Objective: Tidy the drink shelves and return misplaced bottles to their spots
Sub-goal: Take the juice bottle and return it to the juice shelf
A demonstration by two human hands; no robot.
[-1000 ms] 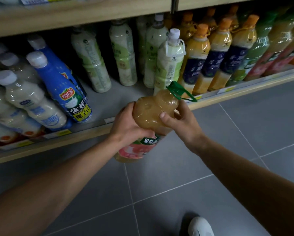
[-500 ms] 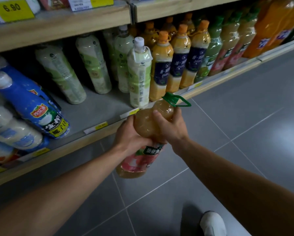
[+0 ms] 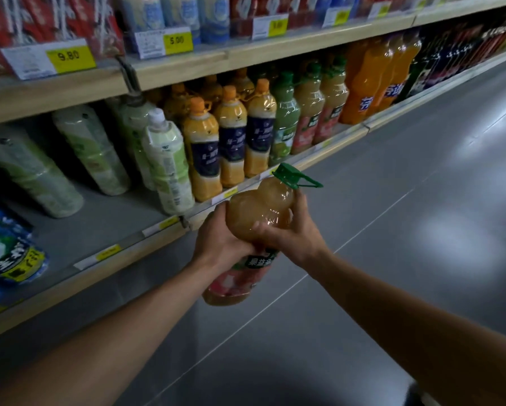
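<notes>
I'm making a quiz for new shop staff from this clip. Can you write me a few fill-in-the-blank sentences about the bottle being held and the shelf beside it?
1. The held bottle has a ____ cap with a carry handle.
2. It is gripped by the left hand and the right hand, so by ____ hands.
3. The bottles with dark blue labels on the shelf have ____ caps.
4. The yellow price tag at upper left reads ____.

Missing words: green; both; orange; 9.80

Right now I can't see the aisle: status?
Left hand and right hand both gripping peach juice bottle. Off shelf, over floor. Matching bottles ahead, path clear.
</notes>
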